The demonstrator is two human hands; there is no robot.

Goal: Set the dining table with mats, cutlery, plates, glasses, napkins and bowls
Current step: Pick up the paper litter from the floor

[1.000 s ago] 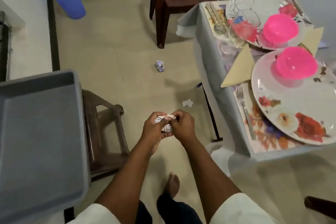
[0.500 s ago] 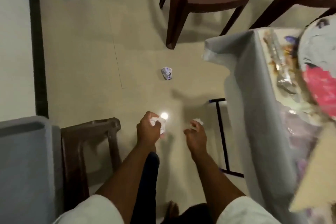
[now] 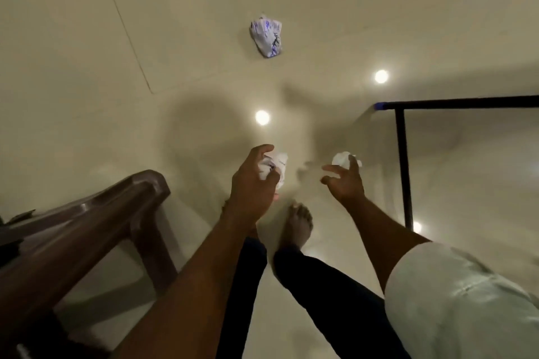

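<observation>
Paper wads, three, I am counting: left hand (image 3: 250,183) gripping one (image 3: 275,167), right hand (image 3: 345,181) spread near another (image 3: 342,160), third (image 3: 267,35) lying upper centre; print unreadable.

A home: glossy cream floor tiles (image 3: 87,73), a brown wooden chair (image 3: 87,221) lower left, bare feet (image 3: 297,224) at centre.

1. A pale cream tiled floor (image 3: 87,67) carries thin darker grout lines and bright white light spots
2. A crumpled white wrapper (image 3: 267,35) on the floor bears blue print
3. The left hand (image 3: 253,186) holds white paper (image 3: 275,167) with dark lettering
4. A plain white wad (image 3: 341,160) sits at the right hand (image 3: 344,183)
5. A dark brown wooden stool (image 3: 87,221), a black metal frame (image 3: 404,160) tipped blue, dark trousers (image 3: 326,294) and a white sleeve (image 3: 455,306) complete the palette
</observation>
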